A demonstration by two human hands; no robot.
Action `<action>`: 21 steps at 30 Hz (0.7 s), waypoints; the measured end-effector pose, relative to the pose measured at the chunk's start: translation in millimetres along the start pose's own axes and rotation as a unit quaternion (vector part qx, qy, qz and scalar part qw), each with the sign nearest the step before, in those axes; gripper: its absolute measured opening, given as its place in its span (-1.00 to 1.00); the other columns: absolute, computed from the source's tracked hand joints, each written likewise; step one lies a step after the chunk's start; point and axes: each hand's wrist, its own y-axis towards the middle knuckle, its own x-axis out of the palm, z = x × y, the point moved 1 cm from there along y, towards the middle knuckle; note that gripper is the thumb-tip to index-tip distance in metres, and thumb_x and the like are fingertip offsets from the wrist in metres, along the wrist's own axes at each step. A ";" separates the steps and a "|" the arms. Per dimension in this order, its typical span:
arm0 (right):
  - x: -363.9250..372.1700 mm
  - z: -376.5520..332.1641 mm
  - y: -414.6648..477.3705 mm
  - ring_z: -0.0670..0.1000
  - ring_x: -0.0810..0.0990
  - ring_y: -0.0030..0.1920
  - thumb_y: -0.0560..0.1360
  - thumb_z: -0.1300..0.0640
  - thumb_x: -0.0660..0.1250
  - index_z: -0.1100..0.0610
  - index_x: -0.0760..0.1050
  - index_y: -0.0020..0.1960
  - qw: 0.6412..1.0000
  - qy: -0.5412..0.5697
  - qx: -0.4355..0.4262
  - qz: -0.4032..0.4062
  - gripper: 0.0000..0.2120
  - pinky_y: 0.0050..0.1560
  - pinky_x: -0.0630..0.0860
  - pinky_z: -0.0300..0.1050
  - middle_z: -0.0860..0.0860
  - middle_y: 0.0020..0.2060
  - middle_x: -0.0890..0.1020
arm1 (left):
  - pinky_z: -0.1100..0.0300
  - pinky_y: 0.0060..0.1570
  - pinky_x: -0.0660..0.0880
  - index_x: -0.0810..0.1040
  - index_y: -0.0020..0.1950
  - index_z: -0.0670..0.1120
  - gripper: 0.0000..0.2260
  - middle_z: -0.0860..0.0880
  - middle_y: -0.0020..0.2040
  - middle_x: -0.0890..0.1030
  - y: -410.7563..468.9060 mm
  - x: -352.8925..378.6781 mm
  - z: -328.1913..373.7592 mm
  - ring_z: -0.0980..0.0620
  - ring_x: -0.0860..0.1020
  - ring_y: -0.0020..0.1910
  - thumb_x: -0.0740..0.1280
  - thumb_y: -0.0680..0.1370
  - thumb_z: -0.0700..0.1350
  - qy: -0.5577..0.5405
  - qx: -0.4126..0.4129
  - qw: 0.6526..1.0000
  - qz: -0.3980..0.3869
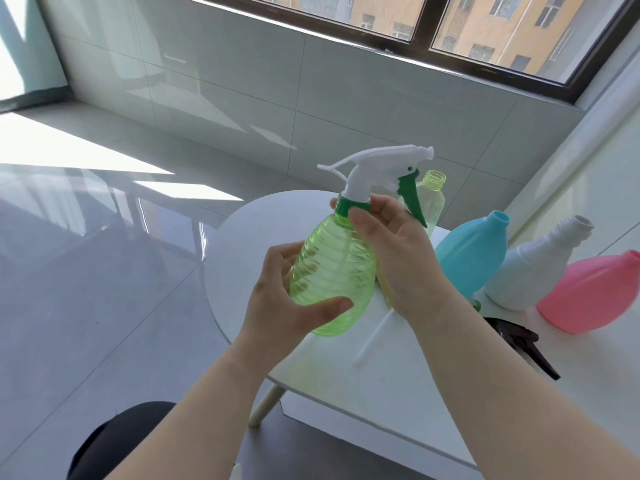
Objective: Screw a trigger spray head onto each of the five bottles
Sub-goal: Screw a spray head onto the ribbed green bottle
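Observation:
I hold a clear green ribbed bottle (332, 268) up above the white table's (346, 386) left edge. My left hand (277, 303) wraps its body from below. My right hand (391, 251) pinches the green collar of the white trigger spray head (377, 171) that sits on the bottle's neck, green trigger pointing right. Behind stand a pale yellow-green bottle (431, 199), a blue bottle (471, 258), a white bottle (533, 271) and a pink bottle (592, 292), all with bare necks.
A dark spray head (519, 341) lies on the table to the right of my right forearm, and a white dip tube (374, 337) lies beside it. The table stands near a tiled wall under a window. Grey floor lies to the left.

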 end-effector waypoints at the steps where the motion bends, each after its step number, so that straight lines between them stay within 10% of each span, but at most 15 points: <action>1: 2.0 1.2 -0.2 -0.06 0.56 -0.13 0.39 0.23 0.34 0.06 0.46 -0.12 1.000 -0.003 -0.007 0.023 -0.88 0.07 0.50 -0.06 -0.02 -0.16 0.60 | 0.31 -0.17 0.49 0.35 -0.09 0.27 -0.41 0.20 -0.05 0.54 -0.3 0.2 -0.2 0.23 0.56 -0.07 0.45 -0.06 0.18 0.002 0.002 1.000 0.000; 7: 1.7 3.3 0.1 -0.01 0.50 0.15 0.32 0.02 0.25 0.00 0.39 0.14 0.999 -0.007 0.013 -0.046 -0.62 0.24 0.39 -0.02 -0.01 0.13 0.53 | 0.38 -0.28 0.52 0.40 -0.09 0.21 -0.43 0.14 -0.10 0.58 2.1 -3.7 -0.5 0.27 0.60 -0.18 0.47 -0.05 0.12 -0.045 -0.002 0.999 -0.017; 16: -11.2 3.7 5.4 -0.11 0.61 -0.17 0.27 0.15 0.33 0.02 0.61 -0.18 0.996 0.049 -0.021 -0.078 -0.85 0.00 0.54 -0.14 -0.13 -0.28 0.69 | 0.35 -0.31 0.52 0.41 -0.07 0.11 -0.45 0.12 -0.22 0.64 2.3 -5.2 2.2 0.20 0.62 -0.24 0.48 0.00 0.05 -0.077 0.004 0.993 -0.089; 21: -20.4 -10.2 10.4 -0.10 0.60 0.02 0.34 0.12 0.28 -0.06 0.57 -0.06 0.974 -0.007 -0.012 -0.228 -0.79 0.14 0.52 -0.08 -0.14 -0.12 0.69 | 0.30 -0.23 0.53 0.45 0.03 -0.01 -0.28 0.10 -0.17 0.68 3.7 -8.1 6.3 0.10 0.63 -0.16 0.57 -0.04 0.18 -0.141 -0.018 0.971 -0.192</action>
